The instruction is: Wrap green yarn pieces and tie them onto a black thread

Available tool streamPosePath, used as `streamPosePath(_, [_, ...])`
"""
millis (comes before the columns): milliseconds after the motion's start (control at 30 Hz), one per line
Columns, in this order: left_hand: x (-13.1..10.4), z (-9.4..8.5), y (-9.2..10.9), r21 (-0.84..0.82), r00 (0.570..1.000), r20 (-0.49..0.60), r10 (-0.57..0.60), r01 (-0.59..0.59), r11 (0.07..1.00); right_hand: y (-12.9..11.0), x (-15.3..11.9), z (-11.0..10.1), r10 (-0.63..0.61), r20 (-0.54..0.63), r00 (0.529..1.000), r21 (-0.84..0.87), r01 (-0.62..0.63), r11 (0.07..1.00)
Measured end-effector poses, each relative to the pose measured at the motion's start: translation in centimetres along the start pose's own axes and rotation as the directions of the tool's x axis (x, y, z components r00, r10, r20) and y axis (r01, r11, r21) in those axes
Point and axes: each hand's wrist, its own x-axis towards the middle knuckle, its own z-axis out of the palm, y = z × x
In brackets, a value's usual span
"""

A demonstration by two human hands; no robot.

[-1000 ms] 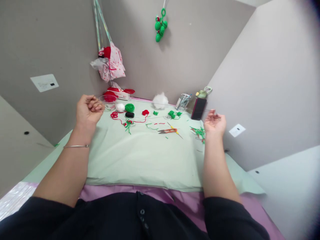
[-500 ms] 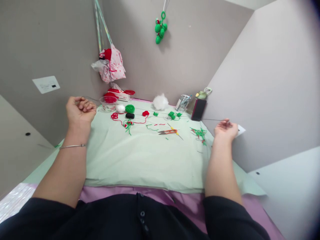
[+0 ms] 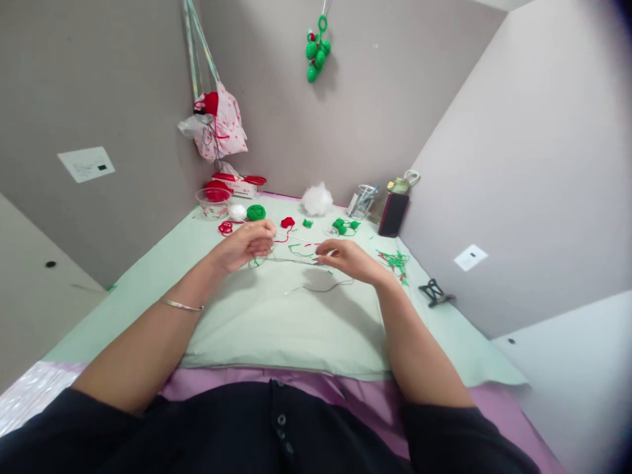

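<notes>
A dark thread (image 3: 291,261) runs between my two hands above the table. My left hand (image 3: 249,245), fingers curled closed, grips it at the middle left. My right hand (image 3: 348,257) faces it from the right with its thumb and fingers pinched on the thread. A loose end of thread (image 3: 328,288) curves below my right hand, with a thin pale tip, perhaps a needle, at its left. Behind the hands lie short green yarn pieces (image 3: 299,251) and a small red crocheted piece (image 3: 287,223). The scissors seen earlier are hidden behind my right hand.
Yarn balls, one white (image 3: 237,212) and one green (image 3: 256,212), sit beside a clear bowl (image 3: 213,204). White stuffing (image 3: 316,199), a pen cup (image 3: 364,202) and a phone (image 3: 394,214) stand along the back. Green yarn scraps (image 3: 395,262) and a black stand (image 3: 435,293) lie right.
Both hands have come inward from far apart to the middle of the table. The thread, stretched taut before, now hangs slacker, with a loose end below my right hand.
</notes>
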Motion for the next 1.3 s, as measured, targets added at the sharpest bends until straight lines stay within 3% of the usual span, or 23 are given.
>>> streamPosePath(133, [-0.1,1.6,-1.4,0.136,0.992,0.089,-0.087,0.074,0.988,-1.1,0.7,4.9,-0.077,0.073,0.994,0.263,0.056,0.963])
streamPosePath(200, [-0.1,1.8,-1.5,0.168,0.991,0.095,-0.089,0.072,0.983,-1.3,0.8,6.1,-0.082,0.077,0.994,0.325,0.053,0.944])
streamPosePath(267, [-0.1,1.8,-1.5,0.178,0.992,0.088,-0.087,0.07,0.982,-1.2,0.8,6.7,-0.047,0.002,0.999,0.309,0.044,0.95])
streamPosePath(400, [0.0,1.5,-1.6,0.181,0.994,0.066,-0.091,0.077,0.98,-0.8,0.9,6.9,0.006,-0.072,0.997,0.263,0.013,0.965])
streamPosePath(667, [0.0,1.0,-1.5,0.098,0.994,0.057,-0.091,0.086,0.992,-0.6,1.0,6.5,0.084,0.031,0.996,0.472,-0.089,0.877])
streamPosePath(967, [0.1,0.4,-1.3,0.076,0.991,0.093,-0.094,0.087,0.993,-0.4,1.1,5.9,0.063,-0.057,0.996,0.443,-0.032,0.896])
streamPosePath(1300, [0.3,0.2,-1.4,0.071,0.994,0.051,-0.1,0.097,0.993,-0.7,1.1,5.5,0.145,-0.031,0.989,0.66,-0.089,0.746])
